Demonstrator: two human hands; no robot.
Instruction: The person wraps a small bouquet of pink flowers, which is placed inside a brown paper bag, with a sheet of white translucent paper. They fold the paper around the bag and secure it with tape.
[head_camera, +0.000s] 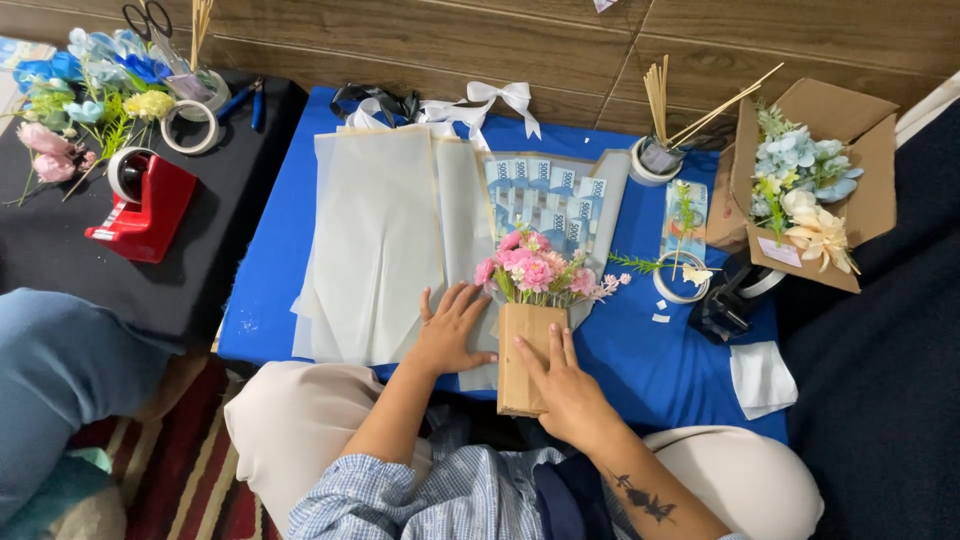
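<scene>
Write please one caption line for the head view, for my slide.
Left hand presses pale wrapping paper; right hand rests on a brown cardboard wrap holding pink flowers.

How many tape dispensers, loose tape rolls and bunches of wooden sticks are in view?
Tape dispensers: 2, red plastic one, black one
Loose tape rolls: 2
Bunches of wooden sticks: 2
Total: 6

Tape ring (678, 283) right, blue cloth (640, 360) free.
</scene>
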